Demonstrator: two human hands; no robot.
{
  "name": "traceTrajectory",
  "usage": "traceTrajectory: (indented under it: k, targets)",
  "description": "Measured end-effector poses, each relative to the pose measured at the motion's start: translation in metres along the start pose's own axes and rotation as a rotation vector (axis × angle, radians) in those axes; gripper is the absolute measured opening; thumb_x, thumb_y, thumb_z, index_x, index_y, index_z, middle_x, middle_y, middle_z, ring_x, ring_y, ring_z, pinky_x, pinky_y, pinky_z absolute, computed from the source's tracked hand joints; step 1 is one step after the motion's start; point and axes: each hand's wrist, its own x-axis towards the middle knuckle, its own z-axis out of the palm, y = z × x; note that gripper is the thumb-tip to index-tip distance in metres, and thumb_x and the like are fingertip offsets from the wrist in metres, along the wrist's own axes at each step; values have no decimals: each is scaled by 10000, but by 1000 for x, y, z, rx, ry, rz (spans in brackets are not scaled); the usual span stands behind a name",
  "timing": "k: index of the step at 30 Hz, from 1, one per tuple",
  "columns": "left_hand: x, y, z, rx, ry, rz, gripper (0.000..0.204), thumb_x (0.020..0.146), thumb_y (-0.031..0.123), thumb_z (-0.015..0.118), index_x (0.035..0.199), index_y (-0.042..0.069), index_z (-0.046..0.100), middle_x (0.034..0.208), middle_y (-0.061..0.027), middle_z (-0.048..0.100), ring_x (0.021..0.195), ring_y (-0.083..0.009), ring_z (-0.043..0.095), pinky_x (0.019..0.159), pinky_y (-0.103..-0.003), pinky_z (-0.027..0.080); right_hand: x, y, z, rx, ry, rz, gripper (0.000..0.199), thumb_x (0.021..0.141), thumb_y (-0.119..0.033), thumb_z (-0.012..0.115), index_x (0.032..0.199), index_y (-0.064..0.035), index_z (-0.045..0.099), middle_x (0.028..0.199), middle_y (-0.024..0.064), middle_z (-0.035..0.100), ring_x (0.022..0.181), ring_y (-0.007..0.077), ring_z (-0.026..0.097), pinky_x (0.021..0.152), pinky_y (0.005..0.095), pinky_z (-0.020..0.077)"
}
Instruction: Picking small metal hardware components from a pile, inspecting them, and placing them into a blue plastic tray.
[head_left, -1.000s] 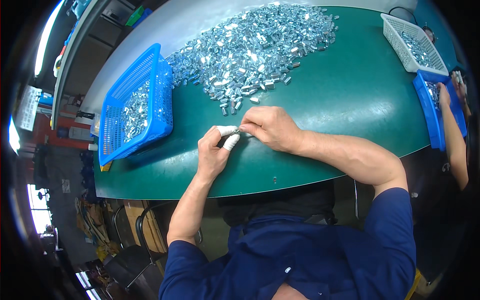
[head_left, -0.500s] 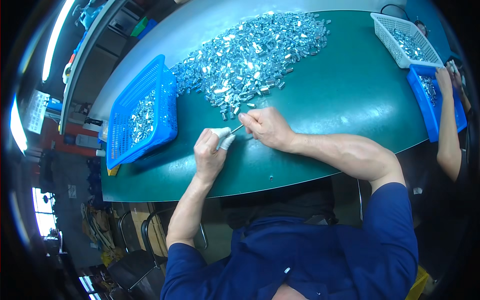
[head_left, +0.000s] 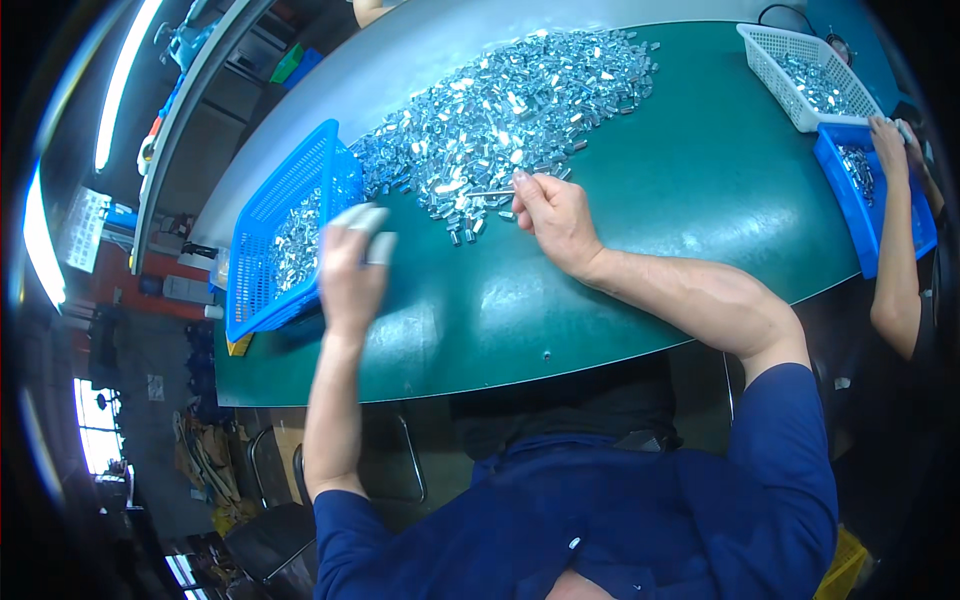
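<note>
My right hand [head_left: 562,222] is closed around a thin metal rod [head_left: 490,193], whose free end points left over the near edge of a large heap of small shiny metal pieces [head_left: 500,125]. My left hand [head_left: 350,270], with white coverings on some fingertips, is at the near right side of a blue mesh basket [head_left: 285,185]. Motion smears its fingers, so whether it holds a piece cannot be told. More metal pieces [head_left: 297,245] lie inside that basket, which sits tilted on the table's left part.
The green tabletop [head_left: 680,230] has a curved near edge. At the far right stand a white basket [head_left: 765,65] and a blue bin [head_left: 860,235], both with metal pieces. A co-worker's hands [head_left: 893,140] are at the bin. Another person's arm [head_left: 370,10] shows at the far edge.
My left hand has moved away from the rod, leftward to the blue basket. My right hand has shifted slightly right and farther out, still gripping the rod, now over the heap's edge.
</note>
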Motion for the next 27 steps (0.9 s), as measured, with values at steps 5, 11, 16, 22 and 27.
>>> traceTrajectory:
  k: [5,11,16,22,27]
  targets:
    - [18,61,85,-168,-148,199,335,798,84,821,1126,83,751,1295,-169,660,1306,-398,574,1059,-476,500,-1,-2,-1,48,2,8,462,1091,-370,573,794,-26,657,651,13,620,605,72,572,554,262,457]
    - [9,53,101,-211,-93,238,216,807,61,808,1001,42,715,1217,-178,695,1286,-413,597,1042,-494,506,-1,1,-1,-28,-13,-9,449,1073,-355,585,798,-14,682,635,71,650,573,135,600,560,330,467]
    - [-35,42,71,-461,-89,-188,249,870,5,794,1099,18,699,1102,-125,746,1083,-262,699,952,-373,537,-6,0,2,-102,-166,-52,383,1040,-318,643,815,-11,689,648,61,653,587,125,591,561,334,459]
    - [-48,40,74,-563,-82,-342,190,912,17,778,1089,2,709,1033,-91,765,972,-181,712,904,-320,543,-11,4,4,-285,-282,-150,295,1003,-267,697,861,-9,709,667,62,652,589,132,578,559,338,446]
    - [-51,41,79,-576,-71,-308,199,903,8,784,1086,-4,708,1029,-94,765,970,-182,713,903,-317,544,-10,5,6,-276,-244,-118,266,990,-251,707,878,-10,716,709,84,673,630,170,610,592,355,466]
